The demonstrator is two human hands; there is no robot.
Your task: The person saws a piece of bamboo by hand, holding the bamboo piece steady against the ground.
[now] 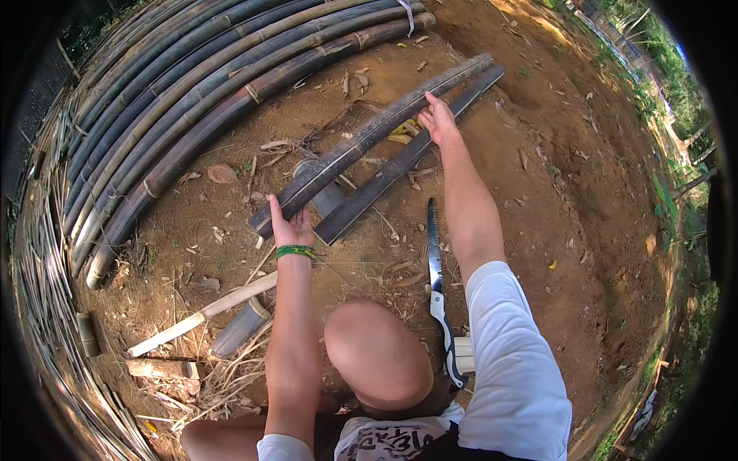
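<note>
A long dark length of bamboo (361,143), with a pale line running along its side, slants from near centre to far right. My left hand (290,228), with a green band at the wrist, grips its near end, thumb on the left side. Toward the far end, my right hand (438,121) holds the same bamboo from its right edge. Beside it, a dark split bamboo strip (384,184) lies on the ground, roughly parallel. A short bamboo piece (329,198) shows partly under the held bamboo. Right of my knee lies a pruning saw (439,303) with a white and black handle.
Several long bamboo poles (254,94) lie stacked at the far left. Thin strips (46,253) pile along the left rim. Near left are a pale split piece (204,315), a short grey bamboo section (240,329) and a wood chunk (163,369). Dry leaves litter the soil.
</note>
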